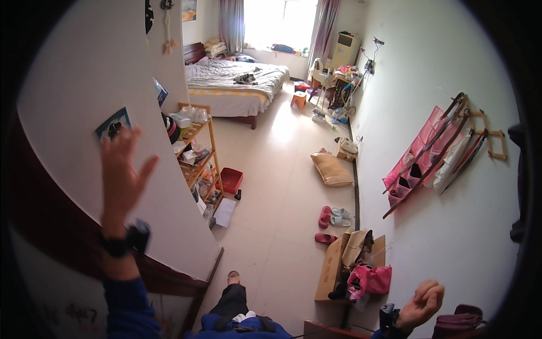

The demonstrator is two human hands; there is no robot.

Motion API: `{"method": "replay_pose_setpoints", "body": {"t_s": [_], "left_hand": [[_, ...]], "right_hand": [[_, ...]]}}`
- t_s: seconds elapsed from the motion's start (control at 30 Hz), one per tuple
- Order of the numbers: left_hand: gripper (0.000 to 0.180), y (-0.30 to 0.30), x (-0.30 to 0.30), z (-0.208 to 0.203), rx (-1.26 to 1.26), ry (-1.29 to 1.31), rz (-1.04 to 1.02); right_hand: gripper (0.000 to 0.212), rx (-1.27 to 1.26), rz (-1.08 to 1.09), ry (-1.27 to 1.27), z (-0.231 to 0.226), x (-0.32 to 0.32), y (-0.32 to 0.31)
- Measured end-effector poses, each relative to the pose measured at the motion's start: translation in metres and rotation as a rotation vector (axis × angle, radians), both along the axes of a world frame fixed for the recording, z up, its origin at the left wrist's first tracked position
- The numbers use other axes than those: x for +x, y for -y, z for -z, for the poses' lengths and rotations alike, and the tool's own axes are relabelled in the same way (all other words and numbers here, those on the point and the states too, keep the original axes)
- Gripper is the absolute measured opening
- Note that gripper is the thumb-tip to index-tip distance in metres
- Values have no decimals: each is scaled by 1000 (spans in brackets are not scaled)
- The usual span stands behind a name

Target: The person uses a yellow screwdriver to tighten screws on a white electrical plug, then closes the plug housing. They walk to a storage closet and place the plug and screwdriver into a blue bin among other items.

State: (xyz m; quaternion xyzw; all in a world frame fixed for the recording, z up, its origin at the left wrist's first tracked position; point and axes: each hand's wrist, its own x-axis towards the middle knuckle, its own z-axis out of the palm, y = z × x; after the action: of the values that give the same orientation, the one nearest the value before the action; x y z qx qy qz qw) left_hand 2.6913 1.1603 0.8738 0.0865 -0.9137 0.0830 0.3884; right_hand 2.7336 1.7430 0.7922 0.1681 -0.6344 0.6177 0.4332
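My left hand point(125, 175) is raised in front of the white wall at the left, fingers stretched and thumb apart, holding nothing. Its fingertips overlap a small dark picture point(114, 125) on that wall; whether they touch it I cannot tell. A black band with a small device point(127, 240) circles the left wrist. Low at the right, my right hand point(426, 303) is curled closed, with no object showing in it. A similar dark device point(388, 316) sits on that wrist. Beside this hand is a dark red knitted-looking item point(460, 323), partly cut off by the view's dark rim.
A wooden shelf point(213, 150) stands left, with a red bin point(230, 179) beside it. Right of the walkway are a cardboard box point(328, 277) with a pink bag point(370, 281), slippers point(324, 217) and a tan cushion point(332, 169). A bed point(226, 104) and orange stool point(298, 100) stand farther off.
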Motion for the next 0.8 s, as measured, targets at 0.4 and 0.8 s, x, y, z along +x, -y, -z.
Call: {"method": "replay_pose_setpoints", "body": {"t_s": [0.4, 0.8], "left_hand": [[62, 4, -118, 262, 682, 798, 541], [63, 1, -305, 310, 719, 1116, 622]], "right_hand": [[30, 113, -123, 223, 39, -191, 200], [11, 328, -188, 309, 29, -391, 263]]}}
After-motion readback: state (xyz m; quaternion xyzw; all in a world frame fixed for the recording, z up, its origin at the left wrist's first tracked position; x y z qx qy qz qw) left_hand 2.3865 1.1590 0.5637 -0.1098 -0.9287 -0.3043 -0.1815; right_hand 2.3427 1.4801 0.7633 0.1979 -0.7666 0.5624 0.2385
